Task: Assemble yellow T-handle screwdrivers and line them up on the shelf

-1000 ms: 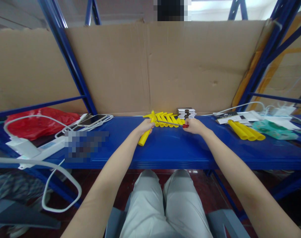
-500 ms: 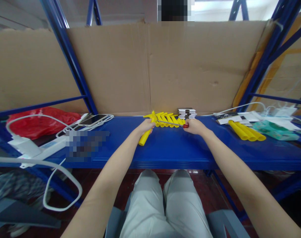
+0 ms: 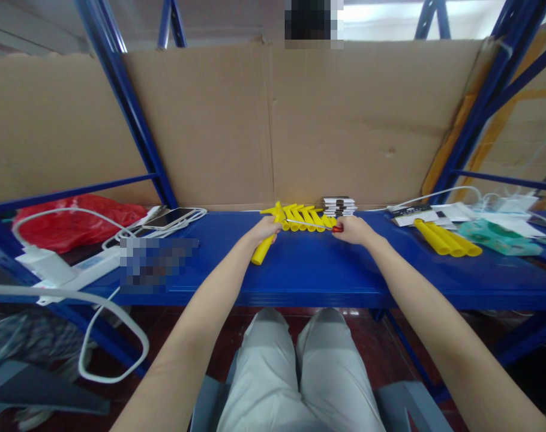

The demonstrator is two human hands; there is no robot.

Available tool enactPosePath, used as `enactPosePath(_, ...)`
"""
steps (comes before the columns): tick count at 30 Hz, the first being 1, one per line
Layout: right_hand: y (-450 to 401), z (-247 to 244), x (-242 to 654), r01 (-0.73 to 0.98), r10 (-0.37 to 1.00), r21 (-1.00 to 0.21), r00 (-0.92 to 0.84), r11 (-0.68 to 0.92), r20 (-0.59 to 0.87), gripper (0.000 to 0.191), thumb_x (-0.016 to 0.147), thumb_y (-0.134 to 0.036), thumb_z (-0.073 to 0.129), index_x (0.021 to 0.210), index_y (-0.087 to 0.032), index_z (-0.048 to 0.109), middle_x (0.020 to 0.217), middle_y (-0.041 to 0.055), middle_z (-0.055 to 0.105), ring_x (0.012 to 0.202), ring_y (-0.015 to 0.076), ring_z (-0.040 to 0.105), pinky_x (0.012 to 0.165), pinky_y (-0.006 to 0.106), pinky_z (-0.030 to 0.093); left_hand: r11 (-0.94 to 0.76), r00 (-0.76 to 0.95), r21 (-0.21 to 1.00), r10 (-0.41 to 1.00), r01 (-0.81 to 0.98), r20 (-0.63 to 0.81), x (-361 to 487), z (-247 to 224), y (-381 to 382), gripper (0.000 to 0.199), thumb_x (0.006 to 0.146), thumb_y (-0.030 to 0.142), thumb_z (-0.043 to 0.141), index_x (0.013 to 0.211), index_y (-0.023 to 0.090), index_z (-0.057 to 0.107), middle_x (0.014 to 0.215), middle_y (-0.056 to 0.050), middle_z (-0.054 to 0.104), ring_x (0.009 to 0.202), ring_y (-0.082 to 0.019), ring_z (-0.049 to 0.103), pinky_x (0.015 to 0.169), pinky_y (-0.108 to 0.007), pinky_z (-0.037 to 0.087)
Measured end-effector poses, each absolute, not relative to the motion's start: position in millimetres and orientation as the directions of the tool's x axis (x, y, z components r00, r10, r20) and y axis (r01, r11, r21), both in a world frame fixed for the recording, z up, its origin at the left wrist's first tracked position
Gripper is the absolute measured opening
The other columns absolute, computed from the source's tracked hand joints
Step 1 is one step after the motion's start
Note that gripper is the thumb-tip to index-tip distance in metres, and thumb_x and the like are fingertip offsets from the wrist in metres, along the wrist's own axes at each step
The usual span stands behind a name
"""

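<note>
My left hand is closed round a yellow plastic piece with a tube-like handle and a pointed, branching head. In my right hand is a screwdriver with a red handle, gripped in closed fingers. Its thin metal shaft points left, and the tip reaches the head of the yellow piece; whether it touches a screw there is too small to tell. Behind the shaft several similar yellow pieces lie side by side in a slanted row. A stack of small white and black boxes stands just behind my right hand.
Yellow tubes lie on the blue table at right, beside a green plastic packet. A power strip, white cables and a red bag occupy the left. A cardboard wall closes off the back.
</note>
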State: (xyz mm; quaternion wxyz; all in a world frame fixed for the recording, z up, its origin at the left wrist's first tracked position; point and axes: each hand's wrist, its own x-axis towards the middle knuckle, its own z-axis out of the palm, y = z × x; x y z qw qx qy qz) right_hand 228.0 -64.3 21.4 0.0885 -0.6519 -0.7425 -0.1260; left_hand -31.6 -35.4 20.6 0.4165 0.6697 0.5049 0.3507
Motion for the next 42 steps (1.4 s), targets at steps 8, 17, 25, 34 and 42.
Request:
enactPosePath(8, -66.6, 23.8, 227.2, 0.99, 0.949, 0.071, -0.138, 0.123, 0.283, 0.023, 0.078, -0.031, 0.051, 0.092, -0.022, 0.067, 0.096, 0.0074, 0.072, 0.09, 0.0236, 0.065, 0.069, 0.028, 0.04, -0.144, 0.245, 0.908, 0.968, 0.394, 0.047, -32.4, 19.5, -32.4, 0.023, 0.073, 0.004, 0.044, 0.057, 0.019, 0.038, 0.037, 0.008, 0.036, 0.029, -0.006, 0.037, 0.035, -0.018, 0.03)
enactPosePath(17, -64.3, 21.7, 227.2, 0.993, 0.953, 0.068, -0.114, 0.098, 0.282, 0.02, 0.076, -0.03, 0.054, 0.089, -0.021, 0.065, 0.092, 0.0077, 0.072, 0.088, 0.0237, 0.065, 0.066, 0.028, 0.038, -0.148, 0.245, 0.911, 0.968, 0.385, 0.054, -32.3, 18.7, -32.2, 0.023, 0.072, 0.003, 0.046, 0.057, 0.019, 0.038, 0.037, 0.009, 0.036, 0.029, -0.006, 0.037, 0.035, -0.017, 0.03)
enactPosePath(25, -67.7, 24.5, 225.9, 0.991, 0.952, 0.045, -0.135, 0.127, 0.275, 0.017, 0.076, -0.029, 0.051, 0.085, -0.022, 0.064, 0.091, 0.0058, 0.072, 0.093, 0.0252, 0.063, 0.074, 0.032, 0.037, -0.14, 0.238, 0.907, 0.97, 0.398, 0.045, -31.9, 20.9, -34.7, 0.024, 0.072, 0.003, 0.045, 0.056, 0.019, 0.039, 0.038, 0.008, 0.037, 0.03, -0.007, 0.038, 0.036, -0.018, 0.031)
enactPosePath(34, -64.5, 21.1, 226.5, 0.994, 0.952, 0.061, -0.106, 0.093, 0.286, 0.026, 0.075, -0.03, 0.053, 0.097, -0.02, 0.063, 0.095, 0.0096, 0.071, 0.088, 0.0245, 0.064, 0.066, 0.028, 0.037, -0.148, 0.249, 0.9, 0.967, 0.411, 0.045, -31.9, 21.5, -35.2, 0.022, 0.072, 0.004, 0.044, 0.056, 0.019, 0.039, 0.039, 0.008, 0.038, 0.03, -0.006, 0.037, 0.036, -0.018, 0.03)
enactPosePath(42, -67.9, 25.4, 225.1, 0.994, 0.959, 0.072, -0.096, 0.08, 0.268, 0.019, 0.075, -0.03, 0.052, 0.086, -0.022, 0.065, 0.091, 0.0071, 0.072, 0.093, 0.0252, 0.064, 0.073, 0.031, 0.04, -0.142, 0.253, 0.899, 0.967, 0.415, 0.035, -32.5, 21.0, -33.7, 0.023, 0.073, 0.006, 0.048, 0.057, 0.019, 0.039, 0.039, 0.008, 0.038, 0.03, -0.006, 0.038, 0.037, -0.018, 0.031)
